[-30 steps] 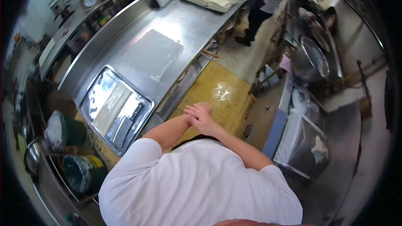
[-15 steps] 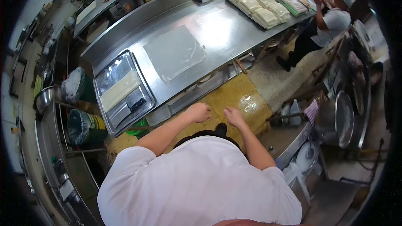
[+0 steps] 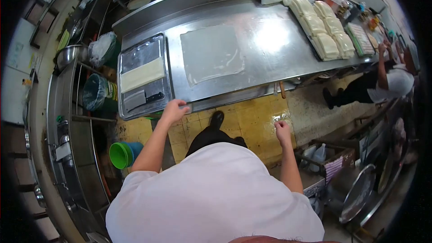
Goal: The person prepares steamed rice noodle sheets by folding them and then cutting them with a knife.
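Note:
My left hand (image 3: pixel 174 111) is by the front edge of the steel table (image 3: pixel 265 69), near the corner of a metal tray (image 3: pixel 169 74). Its fingers are partly stretched and hold nothing. Out over the floor on the right, my right hand (image 3: pixel 282 130) hangs with curled fingers and nothing visible in it. On the tray lie a pale folded strip, seemingly dough, (image 3: pixel 143 74) and a cleaver (image 3: pixel 135 101) with a black handle. A thin, whitish, roughly square sheet (image 3: pixel 211 54) is spread flat on the table beside the tray.
Stacked pale slabs (image 3: pixel 327 45) fill a tray at the table's right part. Another person (image 3: pixel 391 81) stands beyond them. A green and blue bucket (image 3: pixel 122 155) is on the floor at left, and a large round metal pan (image 3: pixel 357 193) is at lower right.
My hands have moved apart, the left towards the tray corner and the right outward. The view has turned, and the table now sits more level and farther right.

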